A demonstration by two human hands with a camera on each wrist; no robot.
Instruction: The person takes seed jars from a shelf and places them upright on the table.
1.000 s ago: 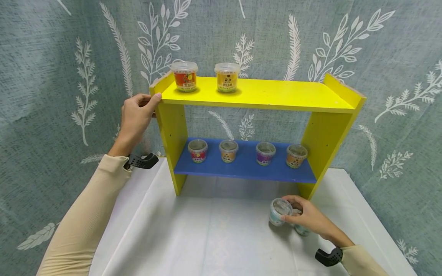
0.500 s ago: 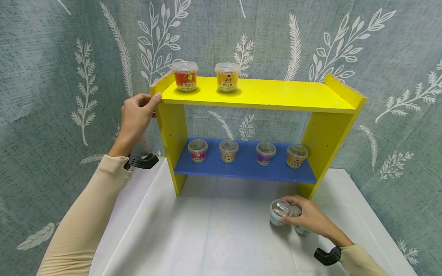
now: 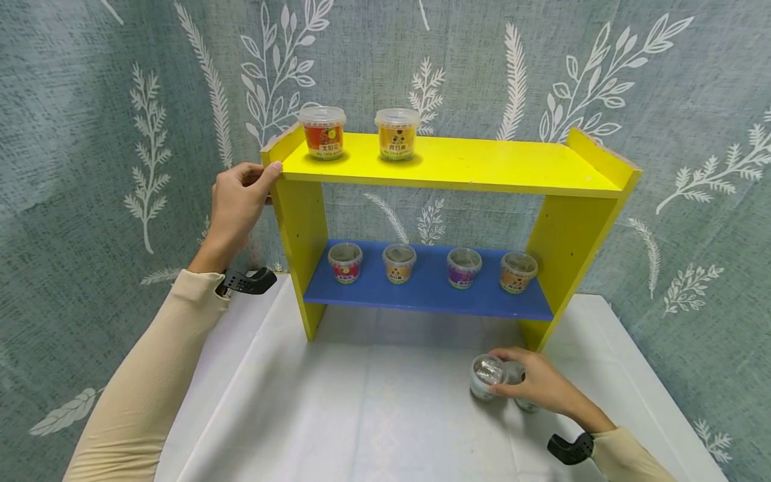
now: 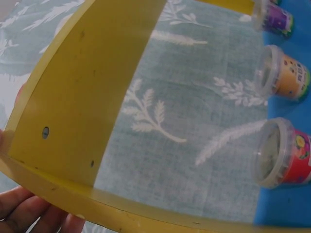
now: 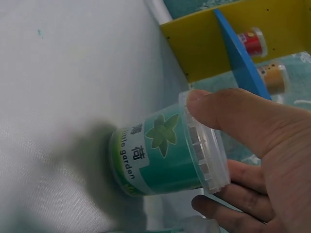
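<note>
My left hand (image 3: 258, 179) grips the top left corner of the yellow shelf unit (image 3: 458, 164); its fingers (image 4: 29, 213) show under the yellow side board (image 4: 82, 97) in the left wrist view. My right hand (image 3: 512, 375) holds a small clear-lidded cup with a green label (image 3: 485, 379) by its rim, low over the white table (image 3: 373, 415) in front of the shelf's right leg. In the right wrist view the thumb (image 5: 233, 114) lies over the rim of the green cup (image 5: 155, 155), and its base touches the table. A second cup (image 3: 527, 404) sits partly hidden under that hand.
Two cups, red (image 3: 322, 132) and orange (image 3: 397, 134), stand on the yellow top board's left part. Several cups stand in a row on the blue lower board (image 3: 427, 294). A leaf-patterned cloth hangs behind.
My right hand has lowered the green cup slightly towards the table and drawn it a little nearer. My left hand has stayed on the shelf corner.
</note>
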